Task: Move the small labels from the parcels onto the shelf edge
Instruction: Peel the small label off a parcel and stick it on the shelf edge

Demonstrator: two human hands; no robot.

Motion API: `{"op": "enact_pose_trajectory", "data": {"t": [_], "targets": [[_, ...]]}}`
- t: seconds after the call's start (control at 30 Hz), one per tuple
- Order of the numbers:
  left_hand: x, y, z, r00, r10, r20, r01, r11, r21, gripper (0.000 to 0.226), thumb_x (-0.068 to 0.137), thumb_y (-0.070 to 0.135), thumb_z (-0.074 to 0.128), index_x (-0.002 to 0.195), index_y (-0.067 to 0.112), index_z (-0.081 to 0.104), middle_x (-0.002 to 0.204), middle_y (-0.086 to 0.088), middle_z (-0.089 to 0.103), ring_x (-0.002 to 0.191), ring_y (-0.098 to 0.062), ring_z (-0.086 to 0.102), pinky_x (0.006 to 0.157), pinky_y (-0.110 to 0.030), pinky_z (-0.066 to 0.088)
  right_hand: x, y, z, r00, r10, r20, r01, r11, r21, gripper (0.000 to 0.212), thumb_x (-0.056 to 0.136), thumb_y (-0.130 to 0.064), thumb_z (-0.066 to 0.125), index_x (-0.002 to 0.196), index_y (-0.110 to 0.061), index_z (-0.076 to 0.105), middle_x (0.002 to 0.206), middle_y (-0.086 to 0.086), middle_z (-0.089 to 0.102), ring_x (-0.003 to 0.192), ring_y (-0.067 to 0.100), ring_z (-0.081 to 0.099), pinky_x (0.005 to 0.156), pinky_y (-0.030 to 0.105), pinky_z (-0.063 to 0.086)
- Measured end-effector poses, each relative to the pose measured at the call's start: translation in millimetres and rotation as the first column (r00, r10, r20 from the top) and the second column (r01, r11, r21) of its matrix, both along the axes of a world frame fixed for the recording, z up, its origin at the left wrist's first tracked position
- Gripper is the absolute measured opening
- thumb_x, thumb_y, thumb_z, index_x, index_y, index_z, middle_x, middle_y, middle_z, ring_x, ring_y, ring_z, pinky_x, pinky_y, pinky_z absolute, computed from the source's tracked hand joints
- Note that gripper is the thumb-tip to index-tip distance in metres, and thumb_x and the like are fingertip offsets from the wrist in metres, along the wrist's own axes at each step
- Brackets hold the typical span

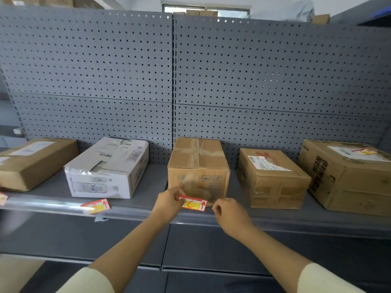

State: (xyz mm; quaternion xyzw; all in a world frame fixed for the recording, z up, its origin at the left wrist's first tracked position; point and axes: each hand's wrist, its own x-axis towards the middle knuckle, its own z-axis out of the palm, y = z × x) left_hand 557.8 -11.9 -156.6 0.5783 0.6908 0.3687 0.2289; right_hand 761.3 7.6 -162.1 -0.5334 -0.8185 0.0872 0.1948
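Observation:
A small red, white and yellow label point(193, 204) marked with a red "C" and an arrow hangs in front of the middle brown parcel point(197, 166), just above the grey shelf edge point(131, 210). My left hand point(169, 203) pinches its left end. My right hand point(229, 213) is at its right end with fingers curled; whether they touch the label I cannot tell. A second label point(96, 206) sits on the shelf edge below the white parcel point(108, 168). A third label point(367, 152) lies on top of the far right parcel point(347, 176).
Another brown parcel point(273, 178) stands right of the middle one, and a flat brown parcel point(33, 161) lies at the far left. A bit of a label point(2, 198) shows at the left frame border. A grey pegboard wall point(190, 81) backs the shelf.

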Motion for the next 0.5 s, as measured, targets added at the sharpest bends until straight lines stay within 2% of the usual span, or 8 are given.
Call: {"op": "enact_pose_trajectory", "data": {"t": [0.2,0.37,0.5], "targets": [[-2,3,-18,0.997,0.021,-0.069,-0.024,0.999,-0.039,0.015,0.087,0.013,0.063,0.08,0.025,0.059,0.08,0.003,0.06,0.07,-0.009,0.054,0.05,-0.004,0.035,-8,1,-28,0.997,0.062,0.054,-0.058,0.995,-0.086,0.022,0.092,-0.013,0.049,0.103,-0.01,0.068,0.114,0.011,0.064,0.104,0.028,0.06,0.088,0.036,0.05],[-2,3,-23,0.993,0.022,-0.114,-0.024,1.0,-0.011,0.009,0.089,0.012,0.06,0.09,0.019,0.064,0.081,0.001,0.06,0.069,-0.01,0.053,0.052,-0.007,0.035,-11,4,-36,0.995,0.09,0.052,-0.088,0.995,-0.04,0.026,0.092,-0.009,0.05,0.112,-0.013,0.066,0.115,0.007,0.06,0.109,0.024,0.056,0.089,0.034,0.048],[-4,4,-25,0.993,0.025,-0.113,-0.026,1.0,-0.003,0.011,0.089,0.011,0.059,0.086,0.022,0.061,0.077,0.002,0.058,0.064,-0.006,0.05,0.051,-0.011,0.035,-12,5,-38,0.997,0.077,0.028,-0.077,0.997,0.009,0.026,0.09,-0.005,0.053,0.11,-0.012,0.066,0.113,0.006,0.06,0.108,0.023,0.053,0.09,0.035,0.048]]}}
